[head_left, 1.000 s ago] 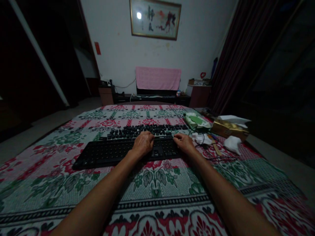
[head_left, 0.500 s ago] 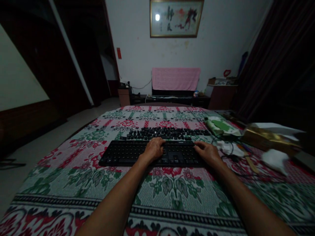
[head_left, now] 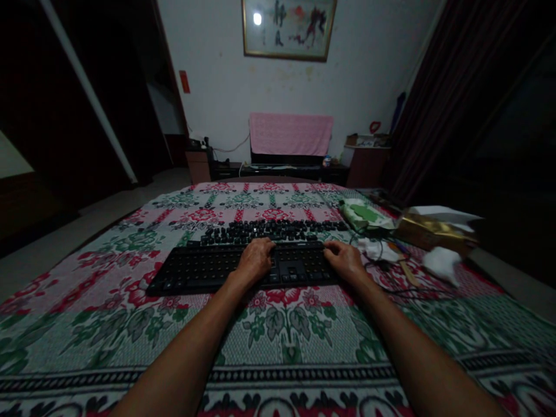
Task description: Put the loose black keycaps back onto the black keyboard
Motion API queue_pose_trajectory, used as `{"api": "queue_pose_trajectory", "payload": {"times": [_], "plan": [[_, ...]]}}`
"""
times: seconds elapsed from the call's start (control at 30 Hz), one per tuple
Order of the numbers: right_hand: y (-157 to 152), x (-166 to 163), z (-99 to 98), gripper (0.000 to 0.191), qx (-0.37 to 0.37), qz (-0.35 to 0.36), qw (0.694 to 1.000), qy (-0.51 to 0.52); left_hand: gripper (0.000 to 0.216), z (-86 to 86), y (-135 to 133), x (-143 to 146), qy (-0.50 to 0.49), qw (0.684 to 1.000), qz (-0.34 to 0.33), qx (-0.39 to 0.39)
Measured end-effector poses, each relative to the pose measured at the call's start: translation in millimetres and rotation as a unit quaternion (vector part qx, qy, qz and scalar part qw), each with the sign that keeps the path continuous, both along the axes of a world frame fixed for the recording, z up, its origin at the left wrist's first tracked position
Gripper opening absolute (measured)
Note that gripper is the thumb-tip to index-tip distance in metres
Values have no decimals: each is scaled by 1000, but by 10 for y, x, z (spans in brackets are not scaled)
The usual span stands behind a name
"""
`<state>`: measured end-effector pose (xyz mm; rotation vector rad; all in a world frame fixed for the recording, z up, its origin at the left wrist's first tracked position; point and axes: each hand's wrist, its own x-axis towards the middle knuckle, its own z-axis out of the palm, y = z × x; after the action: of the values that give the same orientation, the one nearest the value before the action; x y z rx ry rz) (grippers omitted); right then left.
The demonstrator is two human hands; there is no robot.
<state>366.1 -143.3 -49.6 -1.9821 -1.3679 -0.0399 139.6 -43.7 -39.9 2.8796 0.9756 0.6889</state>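
A black keyboard (head_left: pixel 200 269) lies on the patterned cloth, most of its keycaps off and rows of bare key posts showing. A few keys remain along its lower edge. My left hand (head_left: pixel 256 259) rests over the middle of the keyboard, fingers curled together near its far edge; whatever they hold is hidden. Over the right end, my right hand (head_left: pixel 345 260) brings thumb and forefinger together by the upper corner. Anything between them is too small to make out. Loose black keycaps (head_left: pixel 278 230) are strewn in a band just behind the keyboard.
To the right lie a green-and-white packet (head_left: pixel 365 213), crumpled white tissue (head_left: pixel 442 264), a gold box (head_left: pixel 434 230), a flat wooden stick (head_left: pixel 409 272) and a dark cable (head_left: pixel 417 293). A pink cloth (head_left: pixel 291 133) hangs over something by the far wall.
The view has turned slightly right, so everything sits farther left. Both hands stay at about the same places on the keyboard.
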Motion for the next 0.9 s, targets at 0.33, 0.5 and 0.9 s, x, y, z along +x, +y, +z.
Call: {"api": "queue_pose_trajectory", "payload": {"times": [0.33, 0.5, 0.9], "plan": [[33, 131, 69, 24, 0, 3, 1000, -16, 31, -42, 15, 15, 7, 1000, 7, 15], [314, 286, 223, 28, -59, 39, 997, -8, 30, -45, -1, 11, 6, 1000, 3, 24], [786, 434, 309, 29, -225, 152, 962, 8, 31, -15, 6, 12, 16, 1000, -1, 10]]}}
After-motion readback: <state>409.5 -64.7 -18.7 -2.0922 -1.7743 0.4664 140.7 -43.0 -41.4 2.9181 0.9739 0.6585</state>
